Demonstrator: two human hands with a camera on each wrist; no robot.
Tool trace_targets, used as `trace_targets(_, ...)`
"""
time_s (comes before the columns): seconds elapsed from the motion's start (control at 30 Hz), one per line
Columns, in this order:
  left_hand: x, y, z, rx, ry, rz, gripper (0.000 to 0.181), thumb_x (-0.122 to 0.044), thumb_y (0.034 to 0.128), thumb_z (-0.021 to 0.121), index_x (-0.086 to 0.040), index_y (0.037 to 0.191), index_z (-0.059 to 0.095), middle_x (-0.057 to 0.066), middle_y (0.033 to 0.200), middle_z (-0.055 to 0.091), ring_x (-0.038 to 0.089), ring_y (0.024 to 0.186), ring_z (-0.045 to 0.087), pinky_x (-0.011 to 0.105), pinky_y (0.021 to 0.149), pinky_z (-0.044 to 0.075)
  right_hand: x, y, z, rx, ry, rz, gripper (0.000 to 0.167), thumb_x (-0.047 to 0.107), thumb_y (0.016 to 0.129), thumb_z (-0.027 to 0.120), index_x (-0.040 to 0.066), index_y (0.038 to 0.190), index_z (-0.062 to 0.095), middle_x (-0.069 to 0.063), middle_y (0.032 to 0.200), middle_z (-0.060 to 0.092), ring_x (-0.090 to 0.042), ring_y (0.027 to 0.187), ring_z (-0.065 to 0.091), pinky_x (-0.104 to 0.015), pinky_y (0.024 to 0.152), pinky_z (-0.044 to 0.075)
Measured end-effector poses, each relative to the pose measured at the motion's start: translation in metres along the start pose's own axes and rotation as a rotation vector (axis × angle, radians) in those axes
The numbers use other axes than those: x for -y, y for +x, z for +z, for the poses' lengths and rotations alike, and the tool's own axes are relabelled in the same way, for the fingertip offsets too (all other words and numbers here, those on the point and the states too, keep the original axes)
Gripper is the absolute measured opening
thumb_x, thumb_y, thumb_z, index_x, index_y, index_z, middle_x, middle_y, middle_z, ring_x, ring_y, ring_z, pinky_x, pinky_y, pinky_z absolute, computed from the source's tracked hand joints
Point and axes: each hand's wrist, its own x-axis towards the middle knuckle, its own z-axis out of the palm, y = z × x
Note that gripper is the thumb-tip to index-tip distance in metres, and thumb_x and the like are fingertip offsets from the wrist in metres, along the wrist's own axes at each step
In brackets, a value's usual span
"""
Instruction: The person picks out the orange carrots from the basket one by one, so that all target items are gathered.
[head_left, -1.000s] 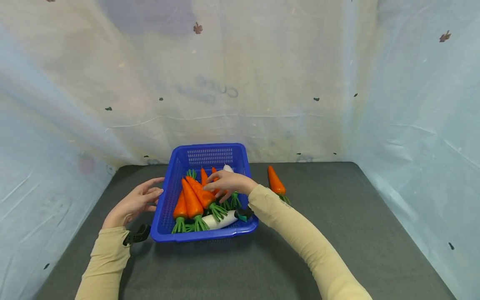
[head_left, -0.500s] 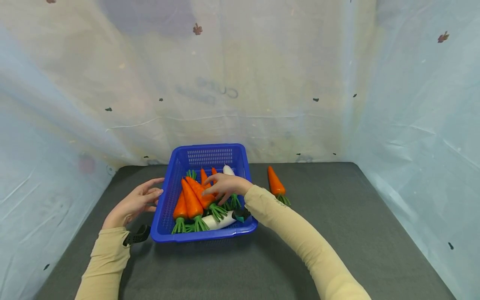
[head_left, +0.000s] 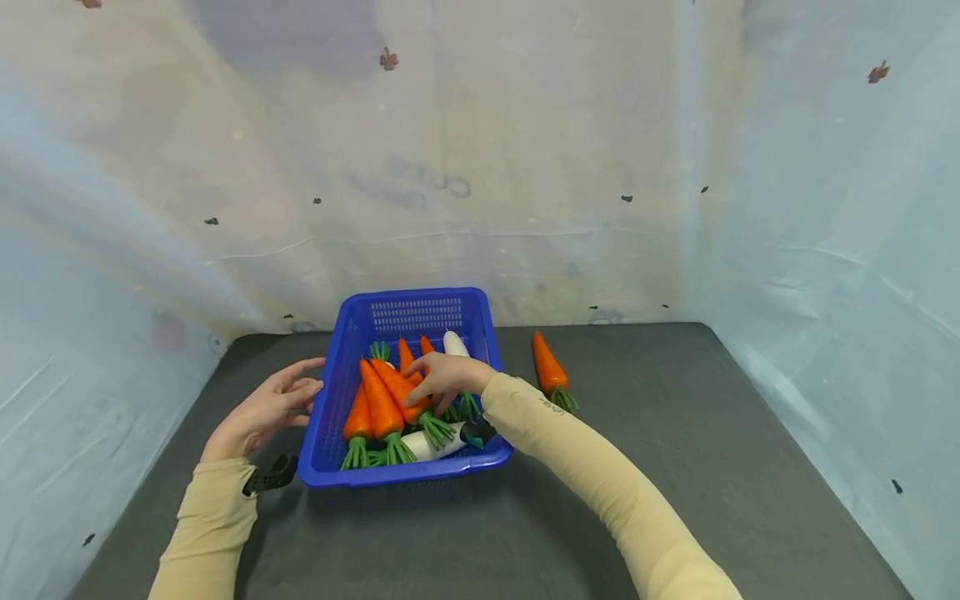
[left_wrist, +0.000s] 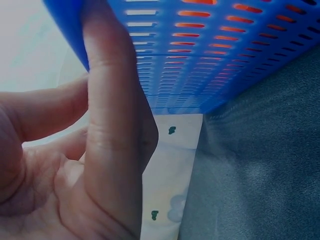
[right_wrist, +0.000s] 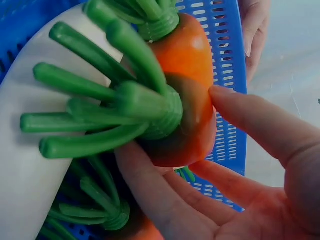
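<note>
A blue plastic basket holds several orange carrots with green stem tufts and white radishes. My right hand reaches into it. Its thumb and fingers pinch a carrot near the stem end, on top of the others. More carrots lie beside it on the left. At the basket's left side, my left hand touches the rim, with fingers extended and thumb against the edge. The left wrist view shows this hand beside the slotted basket wall.
One loose carrot lies on the dark grey tabletop, right of the basket. Pale plastic sheeting with small dark marks stands behind and at both sides. A black strap sits on the left wrist.
My right hand has lowered slightly and its thumb has closed in on the carrot in the basket. The left hand stays at the rim. The view has shifted slightly.
</note>
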Motion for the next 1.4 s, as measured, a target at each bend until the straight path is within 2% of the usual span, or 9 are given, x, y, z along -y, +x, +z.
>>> trace_targets(0.17,-0.001,0.001,-0.001,0.010,0.000,0.017,0.069,-0.030,0.0995,0.052,-0.008,0.152,0.014,0.019,0.116,0.058,0.026,0.091,0.063,0.045,0.079,0.054,0.001,-0.001,0.000,-0.007,0.000,0.004,0.066,0.011,0.084,0.075,0.009,0.142,0.044,-0.016,0.133,0.049,-0.027,0.082,0.068,-0.042,0.072,0.056)
trace_targets(0.33,-0.001,0.000,0.000,0.012,-0.003,0.010,0.068,-0.030,0.0998,0.051,-0.008,0.152,0.014,0.018,0.115,0.058,0.024,0.090,0.063,0.045,0.079,0.054,0.001,-0.002,-0.003,0.007,0.016,0.005,0.066,0.011,0.083,0.075,0.010,0.141,0.045,-0.015,0.132,0.050,-0.028,0.084,0.068,-0.042,0.072,0.056)
trace_targets(0.5,-0.001,-0.001,0.000,0.012,-0.004,0.011,0.068,-0.031,0.0998,0.051,-0.009,0.152,0.015,0.018,0.116,0.058,0.024,0.089,0.063,0.046,0.078,0.055,0.006,-0.009,-0.013,-0.002,0.083,-0.007,0.067,0.011,0.082,0.076,0.011,0.141,0.045,-0.012,0.115,0.059,-0.030,0.082,0.068,-0.046,0.077,0.055)
trace_targets(0.67,-0.001,0.000,-0.001,0.008,-0.003,0.010,0.068,-0.032,0.0997,0.051,-0.010,0.153,0.015,0.018,0.115,0.057,0.024,0.088,0.063,0.045,0.078,0.055,0.008,-0.018,-0.026,-0.026,0.139,-0.051,0.069,0.013,0.082,0.077,0.012,0.142,0.043,-0.015,0.103,0.064,-0.031,0.078,0.066,-0.052,0.084,0.051)
trace_targets(0.77,-0.002,0.000,-0.002,0.007,0.004,0.011,0.068,-0.032,0.0997,0.051,-0.009,0.153,0.014,0.018,0.115,0.057,0.025,0.089,0.063,0.045,0.078,0.055,0.006,-0.026,-0.031,-0.040,0.150,-0.074,0.068,0.014,0.082,0.076,0.013,0.142,0.044,-0.018,0.104,0.063,-0.031,0.078,0.065,-0.051,0.084,0.051)
trace_targets(0.97,-0.002,-0.002,-0.001,0.011,0.006,0.012,0.067,-0.030,0.1000,0.051,-0.009,0.152,0.015,0.018,0.114,0.058,0.025,0.089,0.063,0.045,0.079,0.054,0.002,-0.042,-0.042,-0.055,0.195,-0.097,0.068,0.016,0.084,0.075,0.015,0.144,0.042,-0.016,0.110,0.062,-0.031,0.087,0.065,-0.050,0.084,0.051)
trace_targets(1.17,-0.002,-0.001,0.000,0.012,0.002,0.017,0.067,-0.030,0.0999,0.051,-0.009,0.152,0.016,0.018,0.114,0.058,0.025,0.089,0.062,0.045,0.079,0.054,-0.008,-0.061,-0.060,-0.089,0.224,-0.135,0.066,0.014,0.086,0.072,0.015,0.144,0.040,-0.017,0.111,0.063,-0.028,0.079,0.060,-0.050,0.084,0.051)
trace_targets(1.23,-0.001,0.000,0.000,0.015,0.001,0.018,0.066,-0.030,0.1001,0.051,-0.009,0.152,0.016,0.018,0.114,0.058,0.025,0.089,0.063,0.045,0.079,0.054,-0.012,-0.068,-0.067,-0.109,0.233,-0.131,0.066,0.014,0.086,0.072,0.015,0.144,0.040,-0.017,0.114,0.062,-0.029,0.079,0.060,-0.050,0.085,0.051)
trace_targets(1.4,0.001,0.000,-0.002,0.014,0.001,0.012,0.067,-0.030,0.1003,0.050,-0.008,0.152,0.015,0.017,0.114,0.059,0.026,0.089,0.063,0.045,0.079,0.054,-0.027,-0.084,-0.086,-0.162,0.247,-0.092,0.068,0.018,0.086,0.073,0.017,0.145,0.039,-0.013,0.124,0.057,-0.031,0.089,0.064,-0.051,0.090,0.048)
